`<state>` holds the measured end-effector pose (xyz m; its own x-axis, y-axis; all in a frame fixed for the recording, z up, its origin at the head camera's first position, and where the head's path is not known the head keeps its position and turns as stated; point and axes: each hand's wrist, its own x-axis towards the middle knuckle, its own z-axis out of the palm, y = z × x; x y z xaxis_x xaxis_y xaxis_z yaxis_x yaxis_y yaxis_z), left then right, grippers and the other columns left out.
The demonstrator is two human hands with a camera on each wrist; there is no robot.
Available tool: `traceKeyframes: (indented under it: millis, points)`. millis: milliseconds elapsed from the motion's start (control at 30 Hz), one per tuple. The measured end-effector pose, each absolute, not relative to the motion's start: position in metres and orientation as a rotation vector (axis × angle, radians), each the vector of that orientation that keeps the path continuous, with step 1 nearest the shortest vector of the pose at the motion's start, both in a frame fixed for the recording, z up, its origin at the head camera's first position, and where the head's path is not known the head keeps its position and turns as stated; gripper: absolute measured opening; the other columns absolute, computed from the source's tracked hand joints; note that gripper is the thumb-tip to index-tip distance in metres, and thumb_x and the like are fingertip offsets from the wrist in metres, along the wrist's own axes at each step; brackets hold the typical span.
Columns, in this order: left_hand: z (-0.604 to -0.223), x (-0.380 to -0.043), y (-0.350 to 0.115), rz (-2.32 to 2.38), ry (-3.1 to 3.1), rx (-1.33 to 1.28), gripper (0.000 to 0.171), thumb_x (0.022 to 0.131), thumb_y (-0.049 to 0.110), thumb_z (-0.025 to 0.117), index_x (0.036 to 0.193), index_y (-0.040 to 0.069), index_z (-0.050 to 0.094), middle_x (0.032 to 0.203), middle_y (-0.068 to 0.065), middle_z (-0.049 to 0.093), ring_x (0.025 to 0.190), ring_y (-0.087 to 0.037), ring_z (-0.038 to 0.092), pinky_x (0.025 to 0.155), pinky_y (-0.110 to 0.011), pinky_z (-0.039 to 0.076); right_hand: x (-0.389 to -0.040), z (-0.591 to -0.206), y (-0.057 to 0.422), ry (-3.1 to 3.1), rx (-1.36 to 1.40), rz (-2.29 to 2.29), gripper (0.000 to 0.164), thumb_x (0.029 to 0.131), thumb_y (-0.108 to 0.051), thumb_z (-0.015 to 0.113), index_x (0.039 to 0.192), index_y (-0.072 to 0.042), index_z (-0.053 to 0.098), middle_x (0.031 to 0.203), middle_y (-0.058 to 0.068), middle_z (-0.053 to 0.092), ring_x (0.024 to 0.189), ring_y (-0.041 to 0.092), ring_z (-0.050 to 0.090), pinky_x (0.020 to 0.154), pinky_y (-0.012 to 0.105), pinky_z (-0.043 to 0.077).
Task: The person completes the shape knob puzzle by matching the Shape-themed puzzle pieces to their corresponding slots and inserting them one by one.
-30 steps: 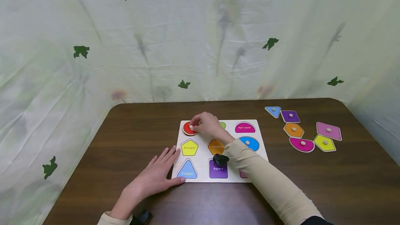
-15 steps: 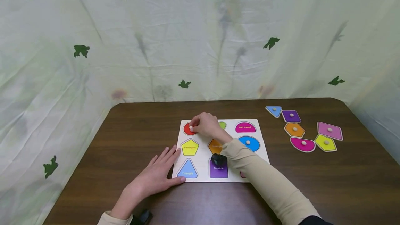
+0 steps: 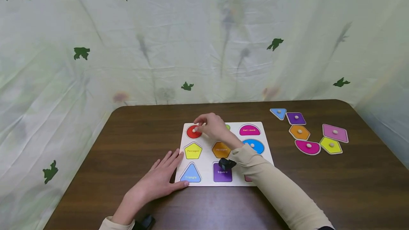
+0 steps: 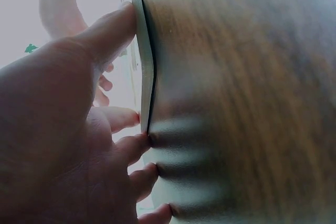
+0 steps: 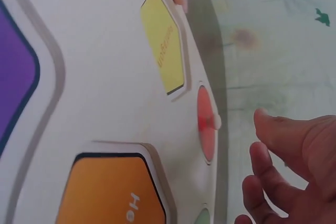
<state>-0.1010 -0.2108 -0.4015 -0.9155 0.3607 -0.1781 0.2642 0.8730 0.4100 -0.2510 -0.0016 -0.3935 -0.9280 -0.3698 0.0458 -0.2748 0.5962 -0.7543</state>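
A white shape puzzle board [image 3: 207,168] lies on the table in the head view, with printed recesses for several shapes. A red round piece [image 3: 192,135] with a white knob sits in the board's far left recess, flush in the right wrist view. My right hand [image 3: 212,127] hovers over it, fingers loosely bent. The right wrist view shows the thumb and fingers apart from the knob [image 5: 217,122], holding nothing. My left hand [image 3: 161,179] rests at the board's left side, thumb at the near corner. Its fingertips touch the board's edge [image 4: 147,77] in the left wrist view.
A blue oval piece [image 3: 257,147] sits in the board, partly behind the right sleeve. Right of the board lie loose knobbed pieces: blue triangle [image 3: 277,115], purple square [image 3: 292,119], orange hexagon [image 3: 294,134], magenta half round [image 3: 301,146], yellow pentagon [image 3: 335,149] and pink-purple quadrilateral [image 3: 342,136].
The red round piece has dropped from sitting proud of the board to level in its recess. My right thumb and fingers have let go of its knob. The left hand stays put.
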Motion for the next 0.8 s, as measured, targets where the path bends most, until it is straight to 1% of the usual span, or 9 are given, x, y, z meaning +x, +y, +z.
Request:
traceKeyframes:
  millis: [233,367,500,800]
  points:
    - [-0.403,-0.101,-0.211,0.556,2.79,0.468,0.096,0.084,0.062,0.067,0.156,0.013,0.028,0.162,-0.006,0.02,0.148,-0.033,0.013,0.114,-0.062,0.016,-0.244,-0.384,0.016,2.693,-0.566,-1.299,0.024,0.09,-0.02,0.074,0.113,-0.013,0.074,0.093,-0.005,0.064,0.088,0.019,0.054,0.072,0.032,0.047]
    - [-0.403,-0.102,-0.211,0.558,2.792,0.47,0.096,0.084,0.063,0.066,0.156,0.013,0.028,0.162,-0.007,0.02,0.148,-0.033,0.013,0.114,-0.062,0.015,-0.241,-0.379,0.027,2.707,-0.559,-1.315,0.023,0.091,-0.019,0.073,0.113,-0.013,0.073,0.092,-0.005,0.065,0.088,0.019,0.056,0.074,0.031,0.049]
    - [-0.403,-0.102,-0.211,0.562,2.795,0.473,0.096,0.084,0.062,0.067,0.156,0.012,0.028,0.162,-0.007,0.02,0.148,-0.033,0.014,0.113,-0.062,0.016,-0.237,-0.373,0.039,2.717,-0.561,-1.326,0.023,0.091,-0.02,0.073,0.112,-0.012,0.073,0.092,-0.005,0.066,0.087,0.018,0.057,0.073,0.031,0.05]
    - [-0.405,-0.102,-0.211,0.549,2.801,0.467,0.096,0.083,0.062,0.068,0.156,0.013,0.028,0.163,-0.006,0.019,0.149,-0.032,0.013,0.114,-0.061,0.015,-0.226,-0.368,0.072,2.757,-0.589,-1.297,0.021,0.091,-0.021,0.073,0.11,-0.013,0.074,0.096,-0.005,0.067,0.089,0.019,0.055,0.072,0.034,0.047]
